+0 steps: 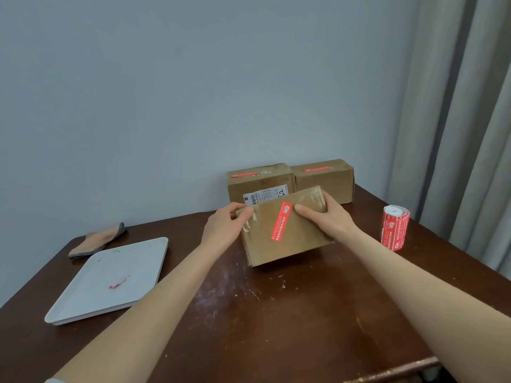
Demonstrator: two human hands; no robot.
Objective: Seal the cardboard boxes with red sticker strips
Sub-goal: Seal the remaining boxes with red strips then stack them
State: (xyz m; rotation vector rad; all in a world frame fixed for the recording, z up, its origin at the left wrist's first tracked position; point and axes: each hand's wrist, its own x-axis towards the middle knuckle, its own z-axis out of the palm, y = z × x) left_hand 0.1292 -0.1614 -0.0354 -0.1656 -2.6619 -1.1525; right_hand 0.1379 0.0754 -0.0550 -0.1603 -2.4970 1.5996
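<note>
A flat cardboard box (pixel 287 244) is held tilted above the dark wooden table (pixel 276 313), with a red sticker strip (pixel 281 221) across its top face. My left hand (pixel 224 228) grips its left end, thumb on top. My right hand (pixel 326 214) grips its right end, thumb lying beside the strip. Two more cardboard boxes stand against the wall, a left one (pixel 258 182) and a right one (pixel 325 176), each with a red strip on top. A roll of red stickers (pixel 395 227) stands upright to the right.
A white tray (pixel 83 297) lies at the left with a red paper scrap (pixel 119 282) on it. Behind it lies a folded cloth (pixel 96 240). Grey curtains (pixel 456 120) hang at the right. The table's front edge runs at bottom right.
</note>
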